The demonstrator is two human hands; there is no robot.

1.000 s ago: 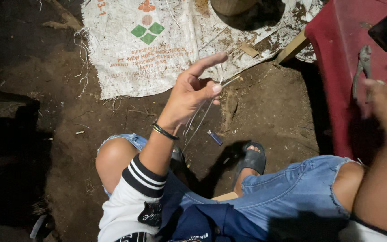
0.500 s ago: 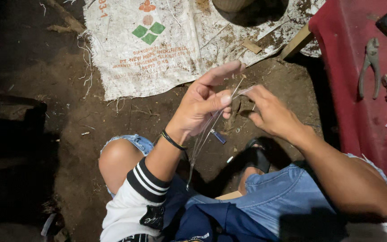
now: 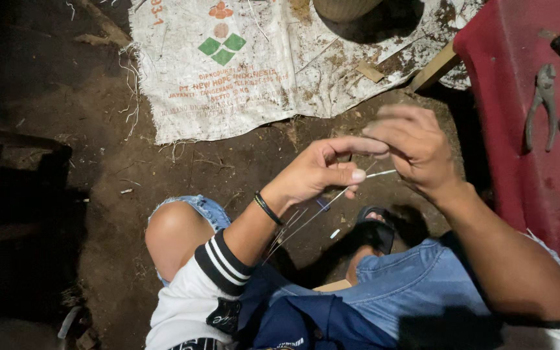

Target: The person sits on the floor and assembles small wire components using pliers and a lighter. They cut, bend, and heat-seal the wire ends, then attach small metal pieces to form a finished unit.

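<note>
My left hand [image 3: 322, 170] pinches a small bundle of thin pale strips [image 3: 306, 220] between thumb and fingers, and the strips trail down toward my lap. My right hand [image 3: 409, 146] is right beside it, fingers curled over the strips' upper ends near a short white tip [image 3: 384, 173]. Both hands are held above my knees, over bare dirt ground. A black band circles my left wrist.
A dirty white woven sack [image 3: 241, 65] lies spread on the dirt ahead, with a round container [image 3: 345, 8] on it. A red surface [image 3: 520, 110] at the right carries pliers [image 3: 539, 104] and small tools. My sandalled foot [image 3: 377, 227] rests below my hands.
My right hand came in from the right edge and met the left hand at the strips. The left hand lowered slightly and closed its fingers on the bundle.
</note>
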